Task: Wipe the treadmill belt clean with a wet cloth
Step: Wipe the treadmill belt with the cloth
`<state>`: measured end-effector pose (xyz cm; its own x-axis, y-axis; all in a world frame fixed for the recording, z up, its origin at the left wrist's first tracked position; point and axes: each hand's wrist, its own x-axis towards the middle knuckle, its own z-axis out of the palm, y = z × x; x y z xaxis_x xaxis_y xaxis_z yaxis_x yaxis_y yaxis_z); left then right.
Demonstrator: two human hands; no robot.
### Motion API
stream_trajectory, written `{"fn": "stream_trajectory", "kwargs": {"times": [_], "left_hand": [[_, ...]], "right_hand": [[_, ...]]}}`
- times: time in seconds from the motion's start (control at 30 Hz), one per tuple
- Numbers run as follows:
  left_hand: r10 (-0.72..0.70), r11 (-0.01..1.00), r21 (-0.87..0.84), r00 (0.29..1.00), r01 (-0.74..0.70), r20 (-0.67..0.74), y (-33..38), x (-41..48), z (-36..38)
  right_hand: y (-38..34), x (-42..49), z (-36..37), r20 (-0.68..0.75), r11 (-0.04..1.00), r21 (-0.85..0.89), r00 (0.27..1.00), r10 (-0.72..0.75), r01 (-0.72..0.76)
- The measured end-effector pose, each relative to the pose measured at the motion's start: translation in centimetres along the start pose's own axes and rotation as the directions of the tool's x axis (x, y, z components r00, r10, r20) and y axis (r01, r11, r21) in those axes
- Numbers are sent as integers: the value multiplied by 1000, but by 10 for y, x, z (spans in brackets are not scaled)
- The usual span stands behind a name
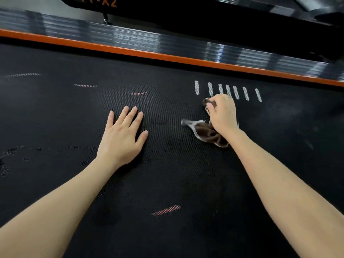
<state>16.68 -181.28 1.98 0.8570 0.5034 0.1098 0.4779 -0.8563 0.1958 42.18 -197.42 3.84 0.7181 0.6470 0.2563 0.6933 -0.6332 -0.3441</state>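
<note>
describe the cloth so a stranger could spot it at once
On the black treadmill belt, below the orange side strip, find the row of white dashes. Just under them the right hand grips a crumpled cloth, brown with a pale edge, the only fabric there.

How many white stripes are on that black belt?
7 white stripes, in one row on the belt below the orange rail. The right hand with the cloth overlaps the middle ones' lower ends; another could be hidden.

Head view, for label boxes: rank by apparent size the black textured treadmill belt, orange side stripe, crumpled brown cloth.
1. Black textured treadmill belt
2. Orange side stripe
3. Crumpled brown cloth, partly under right hand
</note>
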Motion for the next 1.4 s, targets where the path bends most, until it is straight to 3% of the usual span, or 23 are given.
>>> {"fn": "stream_trajectory", "kwargs": {"times": [0.2,0.33,0.47,0.63,0.8,1.0,1.07,1.17,1.23,1.3,1.4], "left_hand": [[-5,1000,6,1000,5,-3,1,0,-2],[-1,1000,2,1000,1,0,0,0,-2],[0,1000,-6,1000,1,7,1,1,-3],[-6,1000,-7,1000,6,-1,1,1,-2],[1,1000,-8,1000,-1,5,1,2,-2],[1,1000,-15,1000,-1,-1,-1,0,-1],[3,1000,-21,1000,-3,-8,-1,0,-1],[-6,1000,-17,1000,6,-21,0,0,-1],[-8,1000,-12,1000,8,-24,1,1,-2],[-4,1000,-11,1000,4,-16,2,1,-2],[-6,1000,-1,1000,6,-12,2,1,-2]], "right_hand": [[-19,-44,-12,29,979,-185,995,93,-86],[-38,-45,12,-98,994,-109,995,12,-23],[-23,13,19,-46,999,-20,999,-30,29],[-42,51,32,-49,998,-35,997,59,-61],[-63,-23,27,-38,961,21,960,-276,277],[-40,8,21,-17,796,-155,805,-594,584],[-29,34,25,-45,846,-170,854,-518,505],[-21,74,33,-104,983,-146,987,-126,110],[-31,85,38,-90,991,-120,995,52,-63],[-48,75,40,-64,997,-65,998,27,-32],[-68,38,45,-31,963,67,965,-261,263]]}}
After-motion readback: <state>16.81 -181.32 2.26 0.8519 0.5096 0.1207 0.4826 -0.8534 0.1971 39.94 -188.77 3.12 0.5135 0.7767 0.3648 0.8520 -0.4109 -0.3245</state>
